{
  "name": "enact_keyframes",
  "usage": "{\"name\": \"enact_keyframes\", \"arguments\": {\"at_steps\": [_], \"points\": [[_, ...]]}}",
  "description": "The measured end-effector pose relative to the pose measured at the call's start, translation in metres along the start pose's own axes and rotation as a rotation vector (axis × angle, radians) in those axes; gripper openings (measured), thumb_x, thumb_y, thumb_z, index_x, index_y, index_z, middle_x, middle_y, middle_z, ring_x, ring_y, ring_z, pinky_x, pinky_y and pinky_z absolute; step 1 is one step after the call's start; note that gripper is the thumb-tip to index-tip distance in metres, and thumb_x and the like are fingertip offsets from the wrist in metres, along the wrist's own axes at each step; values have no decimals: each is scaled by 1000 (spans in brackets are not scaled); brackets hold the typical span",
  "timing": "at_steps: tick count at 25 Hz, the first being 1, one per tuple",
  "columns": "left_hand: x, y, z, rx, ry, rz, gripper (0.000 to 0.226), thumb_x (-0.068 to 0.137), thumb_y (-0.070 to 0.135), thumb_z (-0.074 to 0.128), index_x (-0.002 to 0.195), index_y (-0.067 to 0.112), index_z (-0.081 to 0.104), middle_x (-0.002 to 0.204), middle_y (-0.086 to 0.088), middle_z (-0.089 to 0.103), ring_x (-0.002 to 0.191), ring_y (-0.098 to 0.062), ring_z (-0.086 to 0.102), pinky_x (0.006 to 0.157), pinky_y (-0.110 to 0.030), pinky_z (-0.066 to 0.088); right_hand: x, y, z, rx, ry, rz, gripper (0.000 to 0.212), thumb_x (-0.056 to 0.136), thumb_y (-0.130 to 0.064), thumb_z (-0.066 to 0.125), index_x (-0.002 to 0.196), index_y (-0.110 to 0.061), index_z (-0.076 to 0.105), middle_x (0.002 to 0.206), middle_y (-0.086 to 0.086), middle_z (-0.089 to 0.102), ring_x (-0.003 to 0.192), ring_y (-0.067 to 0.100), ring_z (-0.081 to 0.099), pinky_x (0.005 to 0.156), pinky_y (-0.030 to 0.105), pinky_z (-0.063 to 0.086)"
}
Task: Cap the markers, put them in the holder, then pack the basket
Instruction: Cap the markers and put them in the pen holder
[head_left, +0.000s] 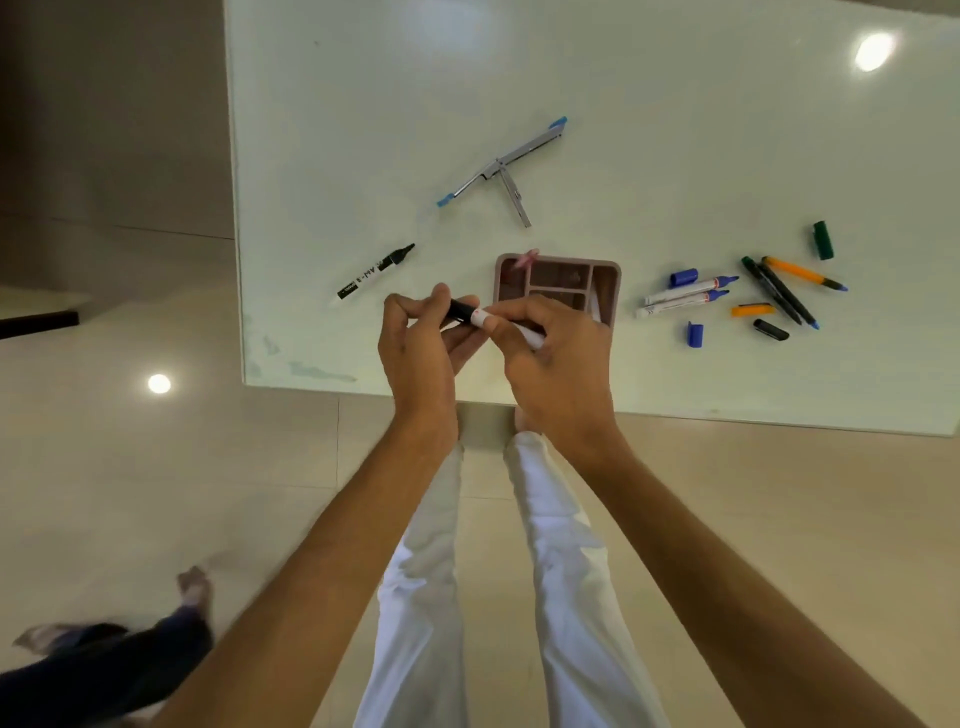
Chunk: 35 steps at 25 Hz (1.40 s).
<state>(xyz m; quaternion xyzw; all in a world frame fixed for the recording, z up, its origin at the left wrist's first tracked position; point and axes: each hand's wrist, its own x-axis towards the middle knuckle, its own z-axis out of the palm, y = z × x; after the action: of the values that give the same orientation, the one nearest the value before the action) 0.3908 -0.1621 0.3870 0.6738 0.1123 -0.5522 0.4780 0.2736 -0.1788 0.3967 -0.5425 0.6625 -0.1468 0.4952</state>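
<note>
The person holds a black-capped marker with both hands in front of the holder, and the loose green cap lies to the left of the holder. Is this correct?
Not quite. The head view shows the loose green cap lying to the right of the holder, beyond the uncapped markers. The rest stands: the left hand and right hand hold the black-capped marker in front of the holder.

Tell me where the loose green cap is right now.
In the head view the green cap lies alone on the white table, far right, just beyond the cluster of uncapped pens and well right of the pink holder.
</note>
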Motion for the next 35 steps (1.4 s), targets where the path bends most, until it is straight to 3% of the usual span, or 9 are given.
{"name": "enact_keyframes", "arguments": {"at_steps": [3,7,11,14,18,21,27,31,35], "points": [[-1,-10,-6,112,-33,-6,22,105,17,63,88,11,51,95,-19,78,87,-29,80,83,-38,65,-12,19,-5,-115,-49,-75,21,106,-29,66,110,-15,81,96,-5,78,84,4,68,75,20,54],[6,5,6,387,-182,84,18,104,27,64,92,15,68,109,-7,81,104,-25,79,97,-37,62,-13,34,-25,-329,-55,-48,27,107,-42,59,108,-17,69,107,-4,55,90,3,47,73,8,32],[33,37,-3,313,0,145,11,99,22,66,105,18,74,114,-3,80,103,-14,79,100,-35,60,9,19,-62,-190,237,-14,24,108,-34,61,107,-10,67,86,-9,67,65,-11,58,60,3,43],[51,55,-27,299,130,120,15,97,21,64,107,15,72,110,-4,81,97,-14,80,95,-33,62,22,8,-66,-173,234,-2,28,106,-34,62,115,-9,71,96,-9,72,73,-16,61,64,-4,45],[51,54,-55,363,124,109,14,97,22,63,105,17,73,110,-4,81,99,-15,80,90,-31,63,34,5,-58,-160,242,-53,31,104,-39,61,114,-12,74,98,-6,77,83,-1,71,69,1,52],[53,49,-72,376,145,94,16,98,23,61,106,18,74,111,-3,81,102,-17,79,93,-33,62,35,5,-55,-179,241,-81,27,103,-34,63,112,-11,74,92,-9,73,80,-5,67,67,-2,48],[58,38,-86,392,146,48,20,100,22,59,111,15,74,113,-5,80,106,-21,78,96,-36,61,38,21,-57,-273,244,-61,29,102,-36,63,116,-14,74,104,0,80,91,12,74,64,-5,44],[63,40,-89,381,143,53,16,99,23,59,105,18,73,107,-1,80,105,-21,78,95,-36,61,41,26,-55,-258,219,-93,26,101,-30,66,114,-9,74,100,-1,79,87,9,71,65,-4,45],[69,39,-99,476,140,115,17,97,25,61,105,17,73,106,0,80,100,-20,79,93,-38,60,40,23,-58,-189,315,-94,25,104,-29,59,108,-8,73,94,-3,77,82,8,73,66,3,49]]}}
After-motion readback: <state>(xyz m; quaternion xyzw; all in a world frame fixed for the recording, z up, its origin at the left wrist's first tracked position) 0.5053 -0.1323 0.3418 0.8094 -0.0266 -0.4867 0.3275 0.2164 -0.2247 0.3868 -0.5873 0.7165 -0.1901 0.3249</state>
